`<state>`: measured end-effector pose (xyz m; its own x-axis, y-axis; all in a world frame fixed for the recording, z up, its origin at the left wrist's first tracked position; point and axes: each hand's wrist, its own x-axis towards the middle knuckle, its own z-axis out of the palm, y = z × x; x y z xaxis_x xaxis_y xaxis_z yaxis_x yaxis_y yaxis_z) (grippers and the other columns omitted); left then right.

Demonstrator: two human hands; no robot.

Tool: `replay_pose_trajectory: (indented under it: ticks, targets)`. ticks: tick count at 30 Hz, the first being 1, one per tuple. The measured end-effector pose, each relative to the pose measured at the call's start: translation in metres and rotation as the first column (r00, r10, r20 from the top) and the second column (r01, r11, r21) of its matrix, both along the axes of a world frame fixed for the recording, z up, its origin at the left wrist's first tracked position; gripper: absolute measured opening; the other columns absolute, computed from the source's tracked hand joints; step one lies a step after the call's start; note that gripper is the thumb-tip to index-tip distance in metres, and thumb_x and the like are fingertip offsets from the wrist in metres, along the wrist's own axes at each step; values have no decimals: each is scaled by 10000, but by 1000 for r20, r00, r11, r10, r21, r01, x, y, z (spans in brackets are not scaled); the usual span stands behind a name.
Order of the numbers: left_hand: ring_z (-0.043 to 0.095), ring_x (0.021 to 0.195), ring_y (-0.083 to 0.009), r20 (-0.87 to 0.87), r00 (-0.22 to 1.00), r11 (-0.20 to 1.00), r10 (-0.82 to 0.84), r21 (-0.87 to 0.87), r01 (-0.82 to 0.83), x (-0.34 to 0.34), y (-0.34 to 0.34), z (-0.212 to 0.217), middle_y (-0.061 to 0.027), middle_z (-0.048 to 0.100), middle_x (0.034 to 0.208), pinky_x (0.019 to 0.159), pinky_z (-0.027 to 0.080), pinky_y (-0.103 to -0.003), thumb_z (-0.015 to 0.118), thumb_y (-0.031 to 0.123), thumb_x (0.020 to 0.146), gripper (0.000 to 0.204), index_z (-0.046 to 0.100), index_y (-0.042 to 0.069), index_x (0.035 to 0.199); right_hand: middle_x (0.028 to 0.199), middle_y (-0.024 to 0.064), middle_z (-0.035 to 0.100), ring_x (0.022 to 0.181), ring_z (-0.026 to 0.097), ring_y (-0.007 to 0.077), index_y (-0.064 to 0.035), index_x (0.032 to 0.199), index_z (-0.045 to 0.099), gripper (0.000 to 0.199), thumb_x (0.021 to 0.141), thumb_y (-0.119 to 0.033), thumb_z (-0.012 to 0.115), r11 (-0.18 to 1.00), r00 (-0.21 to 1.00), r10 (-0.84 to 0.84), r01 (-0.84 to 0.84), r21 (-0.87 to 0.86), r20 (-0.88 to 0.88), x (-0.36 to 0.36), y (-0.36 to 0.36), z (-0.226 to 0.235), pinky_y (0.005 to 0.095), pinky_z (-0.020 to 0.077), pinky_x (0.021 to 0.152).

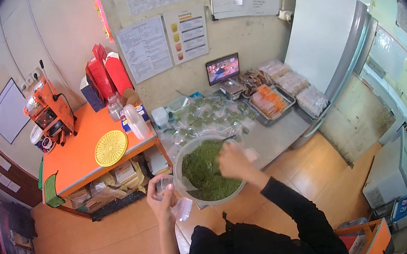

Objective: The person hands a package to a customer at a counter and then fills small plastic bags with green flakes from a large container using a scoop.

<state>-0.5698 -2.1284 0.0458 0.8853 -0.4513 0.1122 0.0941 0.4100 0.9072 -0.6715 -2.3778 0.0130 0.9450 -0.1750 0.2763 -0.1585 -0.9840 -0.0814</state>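
A large translucent tub (178,156) holds a heap of fine, crumbly green stuff (202,170). My right hand (234,162) is over the right part of this heap, its fingers closed; what they grip is hidden. Just above those fingers, a thin dark handle (228,137) shows near the tub's far rim. Left of the tub, my left hand (161,199) is closed on a small clear plastic bag (183,208). A rounded, clear plastic piece (165,184) also shows at its fingers, too see-through to name.
Many small bags with green contents (207,116) cover the metal table behind the tub. A tray of orange packs (268,103) and stacked clear packs (292,83) lie right. A phone-like screen (223,69) leans on the wall. Left stands an orange table (76,147) with a yellow lid (111,148).
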Motion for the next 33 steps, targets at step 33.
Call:
replay_pose_trajectory:
  ticks: [33]
  targets:
    - [333,470,-14,394,778,769,-489,617,171,70,-71,14,90,439,523,446,271,-218,814,162,725,445,593,60,1098,728,45,618,828,535,276,-97,712,638,88,767,-163,622,848,864,-457,354,395,209,-22,6,18,417,351,764]
